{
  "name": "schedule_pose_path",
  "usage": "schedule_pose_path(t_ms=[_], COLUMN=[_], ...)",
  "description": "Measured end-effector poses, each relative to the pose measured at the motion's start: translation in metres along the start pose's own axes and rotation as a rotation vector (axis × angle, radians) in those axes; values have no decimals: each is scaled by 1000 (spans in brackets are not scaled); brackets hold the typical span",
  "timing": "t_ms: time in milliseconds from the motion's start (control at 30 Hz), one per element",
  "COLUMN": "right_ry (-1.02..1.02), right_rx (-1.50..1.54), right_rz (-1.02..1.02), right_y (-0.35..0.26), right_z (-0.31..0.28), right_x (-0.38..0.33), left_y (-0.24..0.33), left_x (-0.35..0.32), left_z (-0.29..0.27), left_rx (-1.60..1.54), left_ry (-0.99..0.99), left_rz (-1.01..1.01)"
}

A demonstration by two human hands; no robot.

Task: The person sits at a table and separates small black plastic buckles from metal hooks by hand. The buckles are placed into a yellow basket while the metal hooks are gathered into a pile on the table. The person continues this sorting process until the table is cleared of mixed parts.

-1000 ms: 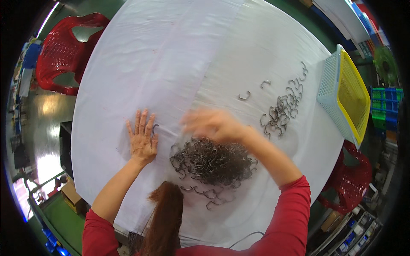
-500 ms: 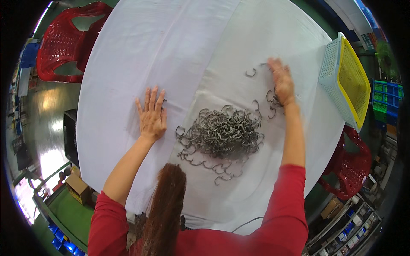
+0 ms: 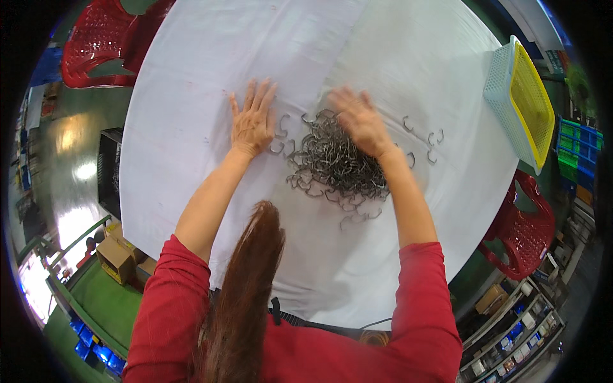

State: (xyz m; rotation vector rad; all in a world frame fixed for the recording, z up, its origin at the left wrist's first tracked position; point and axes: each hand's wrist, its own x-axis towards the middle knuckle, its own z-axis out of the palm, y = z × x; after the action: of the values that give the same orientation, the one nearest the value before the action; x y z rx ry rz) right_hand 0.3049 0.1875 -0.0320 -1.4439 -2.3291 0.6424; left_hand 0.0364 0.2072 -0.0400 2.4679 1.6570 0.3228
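A heap of dark bent metal hooks (image 3: 341, 159) is piled on a white-covered round table (image 3: 211, 64). My left hand (image 3: 253, 124) rests palm down, fingers spread, just left of the heap. Beside it lie a few loose hooks (image 3: 283, 124). My right hand (image 3: 361, 121), slightly blurred, is over the heap's far right part with its fingers stretched out. It hides some of the hooks beneath. Several stray hooks (image 3: 431, 140) are scattered to the right of that hand, apart from the heap.
At the table's right edge stand a pale blue basket (image 3: 500, 96) and a yellow basket (image 3: 533, 102), nested together. Red plastic chairs are at the far left (image 3: 96, 45) and right (image 3: 527, 230). A cable (image 3: 377, 323) runs along the near edge.
My right hand has swept leftward from the outlying hooks on the right to the heap. My left hand has moved farther away and nearer the heap. The view has shifted slightly.
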Motion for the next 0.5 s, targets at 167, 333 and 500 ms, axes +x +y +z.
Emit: schedule_pose_path(t_ms=[167,333,500], right_ry=[-300,267,551], right_rx=[337,512,-266], right_rz=[-121,94,565], right_y=[-80,-20,95], right_z=[29,-8,-41], right_x=[-36,-56,-118], left_y=[-2,-5,4], left_x=[-4,-7,-4], left_z=[5,1,10], left_rx=[-68,-82,-96], left_ry=[43,66,92], left_rz=[29,10,51])
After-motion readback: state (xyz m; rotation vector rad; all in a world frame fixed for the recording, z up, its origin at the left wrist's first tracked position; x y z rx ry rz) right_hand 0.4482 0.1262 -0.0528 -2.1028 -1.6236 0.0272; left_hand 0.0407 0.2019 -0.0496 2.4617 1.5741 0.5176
